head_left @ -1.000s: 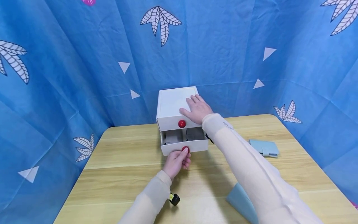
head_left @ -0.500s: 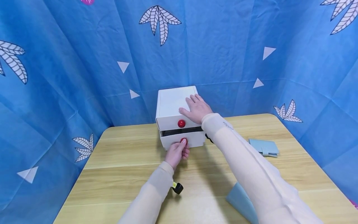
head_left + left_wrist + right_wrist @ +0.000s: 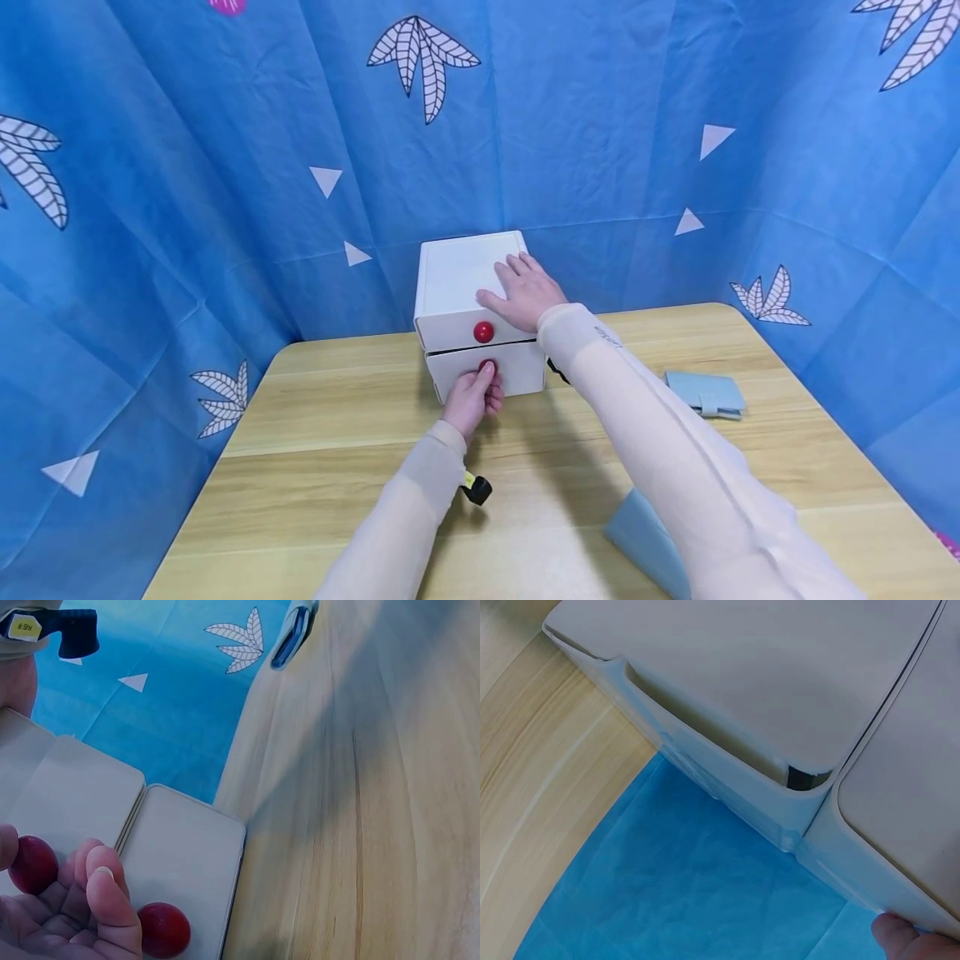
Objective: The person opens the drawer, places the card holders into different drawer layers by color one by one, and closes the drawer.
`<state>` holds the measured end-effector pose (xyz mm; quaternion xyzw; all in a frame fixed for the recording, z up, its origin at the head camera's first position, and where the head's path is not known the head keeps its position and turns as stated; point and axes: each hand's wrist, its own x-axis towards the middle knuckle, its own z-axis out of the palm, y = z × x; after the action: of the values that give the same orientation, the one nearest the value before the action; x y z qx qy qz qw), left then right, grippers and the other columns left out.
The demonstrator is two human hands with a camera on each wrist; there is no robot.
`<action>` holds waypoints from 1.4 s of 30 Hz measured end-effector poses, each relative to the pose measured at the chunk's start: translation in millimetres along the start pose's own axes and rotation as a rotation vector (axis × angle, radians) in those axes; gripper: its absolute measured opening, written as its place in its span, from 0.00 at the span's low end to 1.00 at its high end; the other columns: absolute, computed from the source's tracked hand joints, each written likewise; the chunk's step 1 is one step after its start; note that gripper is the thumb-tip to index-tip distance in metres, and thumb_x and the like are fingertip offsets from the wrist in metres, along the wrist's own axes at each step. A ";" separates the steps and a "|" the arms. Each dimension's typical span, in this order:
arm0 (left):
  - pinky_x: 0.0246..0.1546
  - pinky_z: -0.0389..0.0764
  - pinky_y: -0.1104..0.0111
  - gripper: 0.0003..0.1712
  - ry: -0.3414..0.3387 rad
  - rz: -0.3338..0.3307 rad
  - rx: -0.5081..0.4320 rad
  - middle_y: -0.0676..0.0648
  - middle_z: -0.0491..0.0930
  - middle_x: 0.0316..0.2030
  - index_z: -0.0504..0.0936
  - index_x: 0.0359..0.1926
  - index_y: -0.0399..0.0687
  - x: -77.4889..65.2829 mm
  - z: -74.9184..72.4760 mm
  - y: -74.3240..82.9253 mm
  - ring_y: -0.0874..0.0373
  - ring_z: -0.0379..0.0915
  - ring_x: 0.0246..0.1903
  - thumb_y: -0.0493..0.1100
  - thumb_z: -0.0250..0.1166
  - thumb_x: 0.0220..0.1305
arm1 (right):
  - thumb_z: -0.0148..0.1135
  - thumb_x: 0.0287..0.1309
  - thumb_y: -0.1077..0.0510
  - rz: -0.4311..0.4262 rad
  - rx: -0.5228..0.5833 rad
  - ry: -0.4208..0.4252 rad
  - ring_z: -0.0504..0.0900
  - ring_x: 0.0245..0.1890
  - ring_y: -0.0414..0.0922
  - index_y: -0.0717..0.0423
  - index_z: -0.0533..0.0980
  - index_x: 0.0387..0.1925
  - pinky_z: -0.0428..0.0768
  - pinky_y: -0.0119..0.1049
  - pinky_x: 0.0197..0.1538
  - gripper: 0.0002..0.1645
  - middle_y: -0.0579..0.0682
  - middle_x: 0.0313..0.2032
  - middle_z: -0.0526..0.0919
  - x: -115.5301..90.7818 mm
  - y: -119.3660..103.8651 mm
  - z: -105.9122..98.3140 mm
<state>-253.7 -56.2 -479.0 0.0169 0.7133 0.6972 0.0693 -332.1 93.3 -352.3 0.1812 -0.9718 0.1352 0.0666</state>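
My left hand (image 3: 468,400) holds the red knob (image 3: 491,363) of the lower drawer (image 3: 525,377), thumb on top. That drawer sits almost flush in the white two-drawer box (image 3: 465,267), with a thin dark gap above its front. In the left wrist view the other fingers curl, and two red knobs show, one between thumb and fingers and one (image 3: 165,930) beside them. My right hand (image 3: 525,292) rests on top of the box near its right edge, fingers spread. In the right wrist view only a fingertip (image 3: 900,937) shows at the box's edge.
A light blue wallet (image 3: 705,393) lies on the wooden table (image 3: 337,433) to the right. Another light blue item (image 3: 648,542) is partly hidden under my right forearm. A blue patterned curtain (image 3: 600,125) hangs close behind the box.
The lower drawer has slid back into the box, moving from partly pulled out to almost flush. My left hand has moved forward with its knob. The right hand has stayed on the box top.
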 end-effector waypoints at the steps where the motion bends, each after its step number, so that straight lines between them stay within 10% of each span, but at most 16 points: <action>1: 0.21 0.71 0.73 0.30 -0.003 0.002 -0.001 0.46 0.75 0.24 0.74 0.42 0.23 0.7 -0.4 -0.1 0.61 0.70 0.20 0.53 0.47 0.75 | 0.35 0.65 0.27 -0.002 -0.002 0.000 0.42 0.74 0.51 0.53 0.55 0.73 0.42 0.42 0.73 0.47 0.54 0.73 0.53 -0.1 -0.2 -0.4; 42: 0.22 0.73 0.73 0.28 0.023 0.011 0.056 0.46 0.75 0.24 0.75 0.42 0.26 6.6 0.9 4.4 0.61 0.71 0.21 0.53 0.47 0.75 | 0.36 0.64 0.27 0.019 0.020 -0.047 0.41 0.74 0.52 0.53 0.55 0.74 0.44 0.42 0.73 0.48 0.54 0.74 0.51 -1.6 -2.1 -7.1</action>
<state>-260.4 -54.4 -475.1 0.0149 0.7334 0.6773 0.0567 -329.3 94.0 -345.3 0.1756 -0.9734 0.1415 0.0408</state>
